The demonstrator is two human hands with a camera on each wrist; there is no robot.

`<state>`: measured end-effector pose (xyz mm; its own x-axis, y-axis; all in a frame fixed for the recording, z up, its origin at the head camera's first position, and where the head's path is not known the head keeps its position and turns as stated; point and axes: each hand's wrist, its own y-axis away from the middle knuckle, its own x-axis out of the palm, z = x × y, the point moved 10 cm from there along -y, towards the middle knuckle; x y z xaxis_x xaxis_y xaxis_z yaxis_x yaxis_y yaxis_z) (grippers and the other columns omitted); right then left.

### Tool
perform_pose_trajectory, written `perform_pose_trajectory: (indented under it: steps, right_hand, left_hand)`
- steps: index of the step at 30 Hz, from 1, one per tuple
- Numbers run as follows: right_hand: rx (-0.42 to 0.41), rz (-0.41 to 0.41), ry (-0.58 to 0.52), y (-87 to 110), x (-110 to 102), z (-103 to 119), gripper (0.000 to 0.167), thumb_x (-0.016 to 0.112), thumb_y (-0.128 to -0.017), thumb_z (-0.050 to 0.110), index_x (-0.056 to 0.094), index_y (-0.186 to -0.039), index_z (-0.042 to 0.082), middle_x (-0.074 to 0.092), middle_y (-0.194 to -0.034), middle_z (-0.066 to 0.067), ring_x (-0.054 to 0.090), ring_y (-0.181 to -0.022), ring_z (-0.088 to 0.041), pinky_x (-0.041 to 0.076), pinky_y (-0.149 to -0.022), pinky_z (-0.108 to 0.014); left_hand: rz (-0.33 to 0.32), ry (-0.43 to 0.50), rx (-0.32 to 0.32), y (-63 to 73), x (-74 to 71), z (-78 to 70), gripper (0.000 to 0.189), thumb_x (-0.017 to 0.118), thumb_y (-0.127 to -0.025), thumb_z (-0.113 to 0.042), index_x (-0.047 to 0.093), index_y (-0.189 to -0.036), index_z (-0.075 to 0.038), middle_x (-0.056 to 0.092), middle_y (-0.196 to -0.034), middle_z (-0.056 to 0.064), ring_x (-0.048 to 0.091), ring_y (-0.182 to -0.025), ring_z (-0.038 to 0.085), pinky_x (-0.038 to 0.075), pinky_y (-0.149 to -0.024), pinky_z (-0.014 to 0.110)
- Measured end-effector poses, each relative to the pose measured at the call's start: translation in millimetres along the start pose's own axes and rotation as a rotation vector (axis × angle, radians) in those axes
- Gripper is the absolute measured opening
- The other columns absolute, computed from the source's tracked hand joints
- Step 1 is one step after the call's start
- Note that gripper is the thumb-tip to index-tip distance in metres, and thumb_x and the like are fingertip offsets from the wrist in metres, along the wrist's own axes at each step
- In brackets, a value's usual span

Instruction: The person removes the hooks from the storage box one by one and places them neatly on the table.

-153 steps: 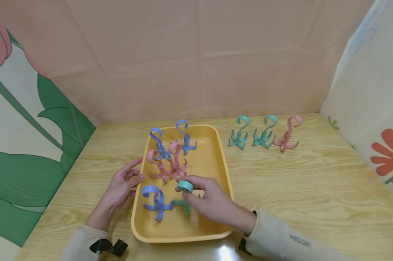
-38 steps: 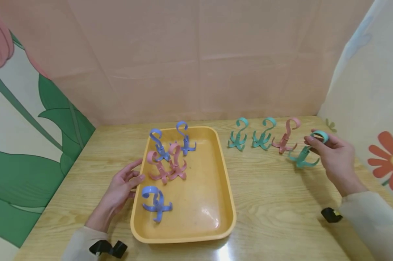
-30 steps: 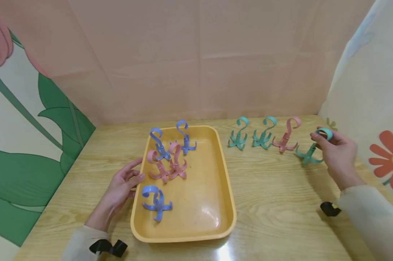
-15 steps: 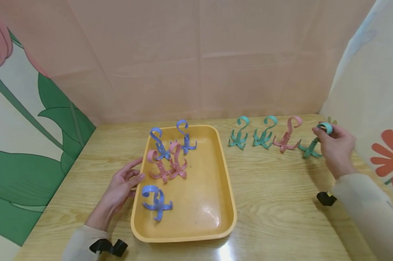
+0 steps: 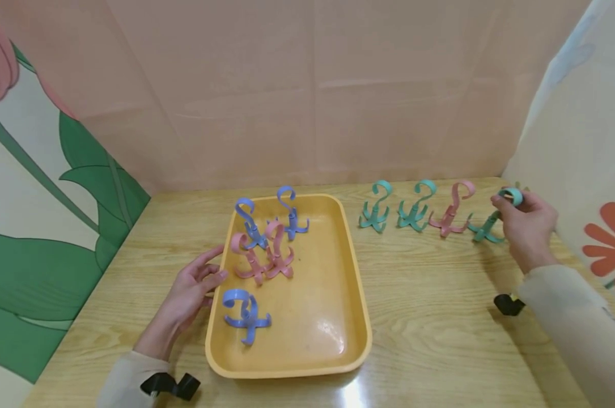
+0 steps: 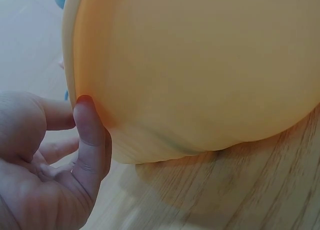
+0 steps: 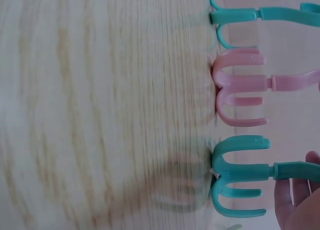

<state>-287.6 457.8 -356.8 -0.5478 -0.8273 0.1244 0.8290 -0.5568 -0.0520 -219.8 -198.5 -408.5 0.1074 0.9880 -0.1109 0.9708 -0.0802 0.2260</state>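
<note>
Head view: green hook (image 5: 486, 228) now out of the tray (image 5: 361, 283) — fourth on the tabletop (image 5: 429, 306).
Right hand (image 5: 533, 229), three o'clock, pinches its top. Left wrist: left hand (image 6: 47, 165), eight o'clock, fingers apart, touching the tray. Right wrist: hook meets tabletop, four o'clock — seemingly placed, unreleased.

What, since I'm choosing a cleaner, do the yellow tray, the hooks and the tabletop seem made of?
Yellow tray: probably moulded plastic, smooth and semi-glossy, with rounded corners and bright glare inside.
Pronged hooks: likely rigid plastic, smooth, with even colour and soft highlights.
Tabletop: glossy wood or laminate; grain and glare leave that open.
</note>
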Motion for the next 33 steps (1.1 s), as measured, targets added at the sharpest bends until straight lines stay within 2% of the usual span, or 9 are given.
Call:
perform_pose_trajectory:
  steps: [9,16,25,30,33]
  right_hand:
    - [0.029,0.053,-0.038,-0.3,-1.5,-10.3,0.016,0.075,-0.086,-0.005,0.072,-0.099,0.004,0.07,-0.085,0.005,0.07,-0.078,-0.003,0.056,-0.07,-0.015]
    - [-0.009,0.042,-0.058,0.1,-6.5,-12.8,0.02,0.081,-0.081,-0.003,0.073,-0.097,0.005,0.071,-0.081,0.006,0.07,-0.074,-0.002,0.056,-0.069,-0.014]
    - [-0.048,0.026,0.018,1.3,-6.0,-10.2,0.026,0.087,-0.076,0.003,0.07,-0.095,0.006,0.071,-0.079,0.009,0.067,-0.074,-0.001,0.051,-0.065,-0.008]
    - [-0.038,-0.003,0.137,3.7,-8.6,-5.9,0.032,0.088,-0.078,0.014,0.067,-0.102,0.011,0.066,-0.084,0.012,0.057,-0.074,-0.002,0.047,-0.06,-0.007]
    - [-0.038,-0.02,0.187,5.0,-9.1,1.9,0.045,0.088,-0.079,0.018,0.063,-0.117,0.017,0.062,-0.096,0.011,0.053,-0.082,-0.003,0.046,-0.062,-0.006]
  left_hand:
    - [0.008,0.012,0.006,0.4,0.8,-1.3,0.059,0.058,-0.102,-0.01,0.036,-0.156,-0.018,0.053,-0.116,0.017,0.067,-0.092,0.022,0.061,-0.065,0.035]
    - [-0.002,0.0,0.005,-0.3,0.2,0.4,0.059,0.059,-0.102,-0.01,0.037,-0.156,-0.019,0.054,-0.116,0.017,0.067,-0.093,0.023,0.06,-0.064,0.034]
    - [0.0,0.0,0.01,-0.7,-0.4,0.6,0.059,0.058,-0.102,-0.01,0.037,-0.156,-0.019,0.054,-0.117,0.018,0.067,-0.094,0.024,0.061,-0.065,0.035]
    - [0.006,0.001,0.016,0.0,0.0,-0.2,0.059,0.059,-0.102,-0.011,0.036,-0.156,-0.018,0.055,-0.116,0.017,0.067,-0.093,0.023,0.06,-0.064,0.034]
    - [0.008,0.0,0.015,0.0,0.2,-0.4,0.059,0.059,-0.102,-0.011,0.036,-0.156,-0.018,0.055,-0.115,0.017,0.067,-0.093,0.023,0.06,-0.064,0.034]
